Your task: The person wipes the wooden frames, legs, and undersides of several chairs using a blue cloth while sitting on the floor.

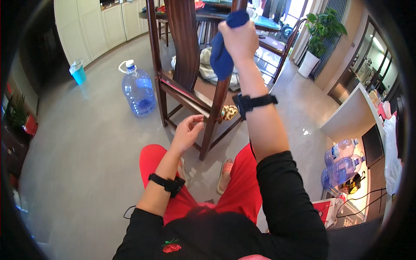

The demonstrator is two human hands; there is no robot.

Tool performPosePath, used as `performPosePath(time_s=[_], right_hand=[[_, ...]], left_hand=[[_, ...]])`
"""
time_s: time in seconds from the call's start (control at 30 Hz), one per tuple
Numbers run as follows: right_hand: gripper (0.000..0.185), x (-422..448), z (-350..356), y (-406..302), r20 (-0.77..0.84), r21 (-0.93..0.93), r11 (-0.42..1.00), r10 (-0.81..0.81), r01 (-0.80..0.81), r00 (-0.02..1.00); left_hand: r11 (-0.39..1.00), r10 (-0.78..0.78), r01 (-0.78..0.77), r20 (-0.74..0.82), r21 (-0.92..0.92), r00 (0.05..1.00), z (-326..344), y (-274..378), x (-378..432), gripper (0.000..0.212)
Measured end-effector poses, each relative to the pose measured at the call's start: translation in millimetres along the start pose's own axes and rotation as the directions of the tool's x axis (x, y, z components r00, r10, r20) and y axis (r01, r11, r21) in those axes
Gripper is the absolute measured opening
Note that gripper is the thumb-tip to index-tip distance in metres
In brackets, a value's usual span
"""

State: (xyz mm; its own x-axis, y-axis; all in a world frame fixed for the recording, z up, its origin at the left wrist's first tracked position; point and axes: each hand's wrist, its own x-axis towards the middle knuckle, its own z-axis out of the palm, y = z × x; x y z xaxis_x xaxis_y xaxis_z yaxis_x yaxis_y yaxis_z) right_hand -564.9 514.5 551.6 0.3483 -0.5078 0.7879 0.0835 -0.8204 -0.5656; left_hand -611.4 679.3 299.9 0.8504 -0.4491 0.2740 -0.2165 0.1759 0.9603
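Observation:
A dark wooden chair (pixel 185 42) stands before me with its back towards me. High on its right back post, my right hand (pixel 242 42) grips a dark blue cloth (pixel 222 61). The cloth wraps about the post and hangs down its side. My left hand (pixel 188 133) is in the air near the lower back rail (pixel 185 94), its fingers loosely bent and holding nothing. Whether its fingertips touch the chair is unclear. A gold-coloured ornament (pixel 229 112) hangs by the right post. On the seat lies a crumpled grey-white cloth or bag (pixel 206 61).
A large clear-blue water bottle (pixel 138 92) stands left of the chair. Farther left is a turquoise bin (pixel 79 75). A table (pixel 211 13) and another chair (pixel 282 48) stand behind. A potted plant (pixel 321 35) is at right, above a shelf holding bottles (pixel 341 169).

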Motion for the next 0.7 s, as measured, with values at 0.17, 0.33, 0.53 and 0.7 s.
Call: performPosePath(time_s=[0.17,0.33,0.53,0.7], right_hand=[[0.055,-79,11,48,0.148,-0.053,0.983,0.18,-0.174,0.972],[0.053,-130,22,83,0.158,-0.104,0.969,0.237,-0.222,0.959],[0.049,-198,27,126,0.243,-0.024,0.973,0.23,-0.231,0.943],[0.047,-202,31,125,0.234,0.022,0.969,0.234,-0.245,0.944]], left_hand=[[0.998,-0.06,0.06,0.013,0.017,0.998,-2,-2,-7,0.03],[0.994,-0.105,0.104,0.034,0.039,0.994,-12,-11,5,0.028],[0.98,-0.2,0.201,0.034,-0.017,0.979,-26,-10,27,0.028],[0.992,-0.016,0.018,-0.02,0.122,1.0,-11,0,40,0.023]])
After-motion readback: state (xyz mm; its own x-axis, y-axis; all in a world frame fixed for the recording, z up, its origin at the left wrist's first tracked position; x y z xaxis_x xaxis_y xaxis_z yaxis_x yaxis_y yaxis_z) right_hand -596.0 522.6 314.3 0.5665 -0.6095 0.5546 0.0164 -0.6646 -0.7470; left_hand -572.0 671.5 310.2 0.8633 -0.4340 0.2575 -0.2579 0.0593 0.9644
